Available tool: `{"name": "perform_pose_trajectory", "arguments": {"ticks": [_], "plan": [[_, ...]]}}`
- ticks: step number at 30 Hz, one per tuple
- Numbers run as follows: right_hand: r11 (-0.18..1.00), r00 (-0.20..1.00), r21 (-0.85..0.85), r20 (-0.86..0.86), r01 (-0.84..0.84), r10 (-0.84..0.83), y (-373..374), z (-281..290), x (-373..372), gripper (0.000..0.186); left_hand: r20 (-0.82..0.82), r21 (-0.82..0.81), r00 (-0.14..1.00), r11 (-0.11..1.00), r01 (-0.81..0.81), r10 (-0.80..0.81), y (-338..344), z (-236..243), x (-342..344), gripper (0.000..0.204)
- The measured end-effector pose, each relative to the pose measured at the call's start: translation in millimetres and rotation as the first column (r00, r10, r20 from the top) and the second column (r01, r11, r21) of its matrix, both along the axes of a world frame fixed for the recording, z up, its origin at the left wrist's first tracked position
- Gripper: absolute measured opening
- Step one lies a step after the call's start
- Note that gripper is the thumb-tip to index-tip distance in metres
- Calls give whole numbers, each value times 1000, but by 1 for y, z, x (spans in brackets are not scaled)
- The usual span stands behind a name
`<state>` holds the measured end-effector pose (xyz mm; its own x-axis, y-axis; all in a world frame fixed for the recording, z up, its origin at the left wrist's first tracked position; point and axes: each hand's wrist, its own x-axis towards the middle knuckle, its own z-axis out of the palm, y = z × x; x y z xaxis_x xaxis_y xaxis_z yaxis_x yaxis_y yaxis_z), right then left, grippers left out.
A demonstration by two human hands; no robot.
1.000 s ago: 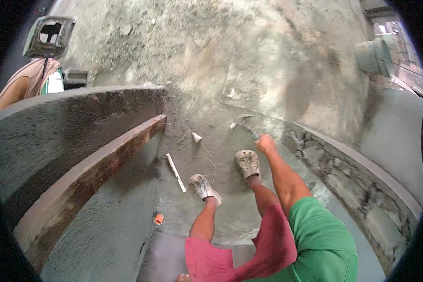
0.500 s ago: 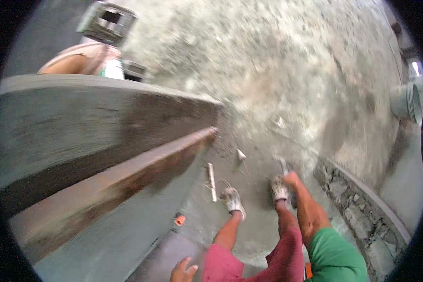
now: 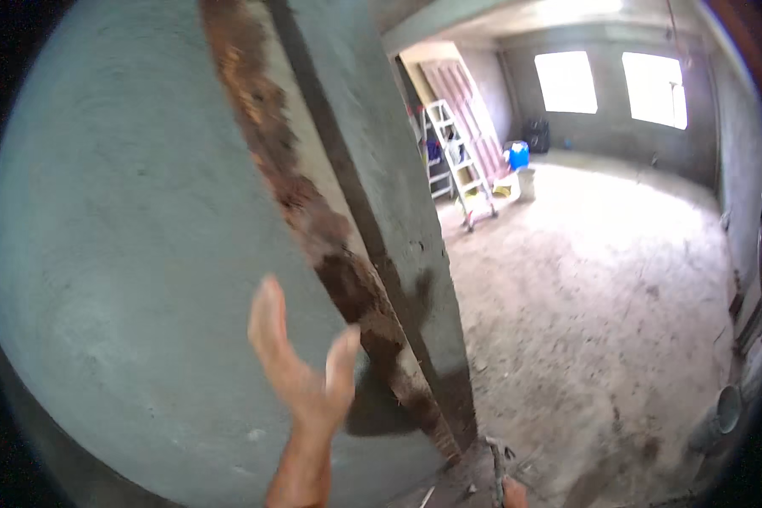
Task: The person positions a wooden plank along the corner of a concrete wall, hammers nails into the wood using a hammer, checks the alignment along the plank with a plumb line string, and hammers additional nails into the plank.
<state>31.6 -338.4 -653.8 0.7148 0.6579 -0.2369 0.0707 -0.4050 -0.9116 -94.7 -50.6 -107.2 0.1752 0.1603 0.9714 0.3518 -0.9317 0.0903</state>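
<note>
**Open hand raised to a freshly rendered wall, with a bare room opening to the right**

On the left, a broad grey cement-rendered wall face point(image 3: 135, 254) fills my view, smooth and damp-looking. One of my hands point(image 3: 300, 372) rises from the lower edge with fingers spread and thumb out; its grip is open and holds nothing. I cannot tell which hand it is, nor whether the palm touches the wall or hangs just off it. My other hand is out of view.

Just right of the hand, a rust-brown rough wooden batten point(image 3: 313, 220) runs up the wall's edge, and beside it stands the grey rendered side of the pier point(image 3: 381, 186). To feel the surface well, I judge a flat, light palm is best, kept off the batten's splintery edge and the sharp corner.

Further right, the dusty concrete floor point(image 3: 601, 288) offers wide room to move. Well apart at the back stand a white stepladder point(image 3: 466, 161) and a blue plastic container point(image 3: 518, 155), under two bright windows point(image 3: 618, 85).
</note>
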Motion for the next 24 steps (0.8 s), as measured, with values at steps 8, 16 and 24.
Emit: {"name": "perform_pose_trajectory", "arguments": {"ticks": [8, 16, 24], "plan": [[823, 811, 563, 512, -67, -285, 50, 424, 43, 52, 190, 236, 981, 967, -92, 47, 48, 175, 60, 105], [837, 494, 501, 797, -221, -347, 101, 686, -25, 58, 229, 57, 973, 997, -54, 39, 95, 204, 60, 108], [814, 23, 466, 872, -346, -489, 186, 806, -67, 51, 215, 141, 970, 979, -150, 117, 91, 202, 60, 101]]}}
